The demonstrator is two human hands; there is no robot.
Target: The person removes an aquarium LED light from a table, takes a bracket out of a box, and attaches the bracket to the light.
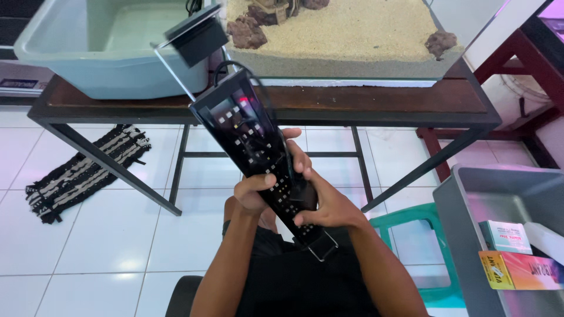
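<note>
Nearest you, your dark-clothed lap, with both bare forearms coming up from the bottom edge. Your left hand (254, 194) wraps the long black glossy LED light bar (258, 155) from its left side, fingers curled over the face, clamped on it. Your right hand (320, 202) grips the same bar from the right, thumb on the lower face and fingers behind the upper edge, also closed on it. The bar tilts away from you, near end over your lap, far end up toward the table edge. Small square diodes dot its face, with a red glow near the far end. A thin wire bracket (323, 249) sticks out of the near end; a second wire bracket with a black block (197, 36) stands off the far end, and a black cable loops there too.

To your right, a teal plastic stool (411, 218), then a grey plastic tub (499, 194) holding small coloured boxes (514, 258). On the white tiled floor to your left lies a black-and-white woven mat (82, 170).

Farther off, a dark wooden table on a black metal frame (376, 100). On it, a pale green-grey plastic basin (70, 53) at left and a glass tank with sand and brown rocks (352, 35) at right.
</note>
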